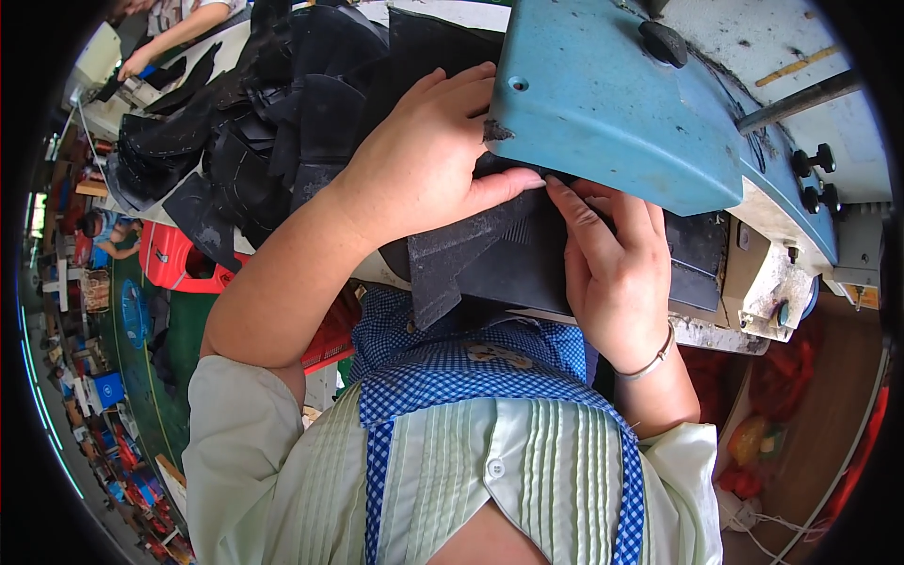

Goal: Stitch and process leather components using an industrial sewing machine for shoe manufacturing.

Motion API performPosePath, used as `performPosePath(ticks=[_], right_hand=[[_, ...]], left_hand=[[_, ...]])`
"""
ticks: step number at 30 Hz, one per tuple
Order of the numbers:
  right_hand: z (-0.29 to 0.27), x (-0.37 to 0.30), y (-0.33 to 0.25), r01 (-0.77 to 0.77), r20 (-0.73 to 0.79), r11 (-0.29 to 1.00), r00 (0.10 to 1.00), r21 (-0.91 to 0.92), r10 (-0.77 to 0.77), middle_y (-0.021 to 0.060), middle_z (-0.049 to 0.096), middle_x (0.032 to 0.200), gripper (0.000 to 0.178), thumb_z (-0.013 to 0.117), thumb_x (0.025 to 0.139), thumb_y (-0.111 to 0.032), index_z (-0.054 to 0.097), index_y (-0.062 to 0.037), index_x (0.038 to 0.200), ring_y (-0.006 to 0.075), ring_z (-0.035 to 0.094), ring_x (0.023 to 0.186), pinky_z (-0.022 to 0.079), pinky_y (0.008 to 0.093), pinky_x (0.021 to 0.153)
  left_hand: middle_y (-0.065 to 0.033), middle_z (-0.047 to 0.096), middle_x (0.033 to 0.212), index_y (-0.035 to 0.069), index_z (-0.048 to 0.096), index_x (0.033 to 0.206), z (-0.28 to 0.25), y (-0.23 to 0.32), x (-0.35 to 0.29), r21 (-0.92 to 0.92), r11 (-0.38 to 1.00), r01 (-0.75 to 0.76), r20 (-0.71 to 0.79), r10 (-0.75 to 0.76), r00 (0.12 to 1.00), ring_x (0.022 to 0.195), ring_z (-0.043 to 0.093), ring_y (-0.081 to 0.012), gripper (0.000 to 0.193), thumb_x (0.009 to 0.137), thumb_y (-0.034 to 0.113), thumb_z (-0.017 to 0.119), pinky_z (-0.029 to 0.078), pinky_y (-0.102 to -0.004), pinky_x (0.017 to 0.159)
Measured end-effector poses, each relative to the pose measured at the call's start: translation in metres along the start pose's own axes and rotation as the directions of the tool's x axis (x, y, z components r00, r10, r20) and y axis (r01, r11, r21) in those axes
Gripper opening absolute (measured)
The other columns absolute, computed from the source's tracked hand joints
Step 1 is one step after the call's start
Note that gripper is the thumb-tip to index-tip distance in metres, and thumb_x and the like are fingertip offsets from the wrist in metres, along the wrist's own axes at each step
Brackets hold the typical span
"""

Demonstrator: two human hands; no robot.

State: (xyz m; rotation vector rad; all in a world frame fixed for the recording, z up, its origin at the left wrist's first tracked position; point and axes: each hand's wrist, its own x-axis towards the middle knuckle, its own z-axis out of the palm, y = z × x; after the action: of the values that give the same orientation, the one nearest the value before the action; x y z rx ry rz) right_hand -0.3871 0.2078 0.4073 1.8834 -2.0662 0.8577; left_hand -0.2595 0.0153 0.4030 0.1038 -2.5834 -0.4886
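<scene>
A black, leather-like piece (471, 252) lies beneath the blue head (621, 104) of a machine. My left hand (428, 155) reaches over it from the left, its thumb pressed on the piece and its fingertips hidden behind the machine head. My right hand (617, 254) is bent around the piece's right side; its thumb and forefinger pinch close to the left thumb tip. The thumb and finger tips of both hands nearly meet just under the head's lower edge. What the machine does to the piece there is hidden.
A heap of black cut pieces (273, 122) covers the table at the left. Dark knobs (815, 179) and a rod (800, 102) stick out of the machine at right. A red crate (174, 259) stands at left on a green floor. Another person's arm (184, 33) works at the top left.
</scene>
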Motion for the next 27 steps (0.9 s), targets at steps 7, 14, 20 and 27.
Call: performPosePath(ticks=[7,14,20,27], right_hand=[[-0.002,-0.002,0.000,-0.002,-0.064,0.999,0.998,0.050,0.005,0.0130,0.067,0.104,0.031,0.068,0.076,0.010,0.072,-0.0013,0.105,0.0315,0.064,0.096,0.052,0.0405,0.084],[-0.006,-0.013,0.006,-0.111,-0.132,0.943,0.978,0.314,0.159,0.0120,0.068,0.096,0.018,0.063,0.083,0.012,0.065,0.0015,0.098,0.0201,0.066,0.083,0.052,0.0271,0.078],[-0.009,-0.011,0.006,-0.006,-0.160,0.892,0.983,0.453,0.088,0.0109,0.069,0.097,0.017,0.066,0.084,0.009,0.066,0.0015,0.099,0.0154,0.061,0.074,0.051,0.0251,0.069],[-0.015,0.005,-0.003,0.183,-0.014,0.933,0.982,0.310,-0.187,0.0190,0.067,0.123,0.053,0.081,0.073,-0.009,0.064,0.0027,0.122,0.0363,0.064,0.114,0.051,0.0427,0.095]], left_hand=[[-0.0107,0.066,0.130,0.008,0.073,0.114,-0.007,-0.010,0.010,0.181,0.981,0.074,0.019,-0.079,0.997,0.132,0.055,-0.0349,0.059,0.078,0.055,0.081,0.044,-0.0544,0.105],[-0.0150,0.047,0.153,0.005,0.056,0.140,-0.028,0.007,-0.033,0.234,0.972,0.022,0.180,-0.066,0.982,0.145,0.039,-0.0390,0.093,0.073,0.065,0.078,0.028,-0.0654,0.114],[-0.0096,0.048,0.153,0.008,0.059,0.137,-0.038,0.047,-0.076,0.013,0.998,0.067,0.214,-0.068,0.974,0.146,0.038,-0.0365,0.098,0.055,0.051,0.090,0.021,-0.0624,0.119],[-0.0152,0.066,0.127,0.001,0.068,0.107,-0.037,0.071,-0.090,0.060,0.997,0.051,0.008,-0.051,0.999,0.126,0.061,-0.0345,0.043,0.067,0.009,0.080,0.041,-0.0535,0.110]])
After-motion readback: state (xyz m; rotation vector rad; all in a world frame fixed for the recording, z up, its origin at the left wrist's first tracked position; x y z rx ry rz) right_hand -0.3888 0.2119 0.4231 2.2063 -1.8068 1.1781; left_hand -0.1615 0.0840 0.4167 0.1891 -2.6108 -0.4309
